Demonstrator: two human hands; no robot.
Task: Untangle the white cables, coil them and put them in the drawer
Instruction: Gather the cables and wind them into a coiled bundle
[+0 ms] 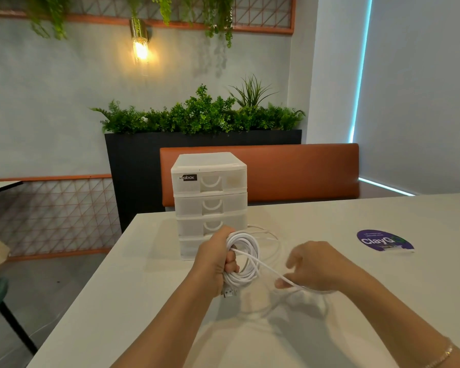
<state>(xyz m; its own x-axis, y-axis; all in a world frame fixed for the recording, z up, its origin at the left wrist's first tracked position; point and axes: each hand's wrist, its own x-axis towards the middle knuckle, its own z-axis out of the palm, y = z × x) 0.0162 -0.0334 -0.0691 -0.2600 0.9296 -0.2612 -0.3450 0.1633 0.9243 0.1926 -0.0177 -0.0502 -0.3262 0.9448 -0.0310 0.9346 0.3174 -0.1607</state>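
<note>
Nearest the camera, the right hand (312, 266) pinches the loose run of the white cable (266, 268) between thumb and curled fingers, drawing it taut toward the coil (243, 257). The left hand (218, 258) is closed round that coil, its fingers threaded through the loops, with a USB plug (229, 292) hanging out just below the fist. A further slack stretch of cable (270, 235) lies in faint loops on the tabletop (144, 288), running back beside the drawer unit (210, 203); whether that is the same cable or a second one I cannot tell. All four drawers of the unit look closed, so nothing is stored yet. The likely trouble from here: if the slack on the tabletop hides a knot or crosses itself, the next wrap would pull it tight into the coil. The left grip also holds many loops, and easing it to open a drawer could let them spring apart. A purple sticker (384, 241) lies well to the right.
</note>
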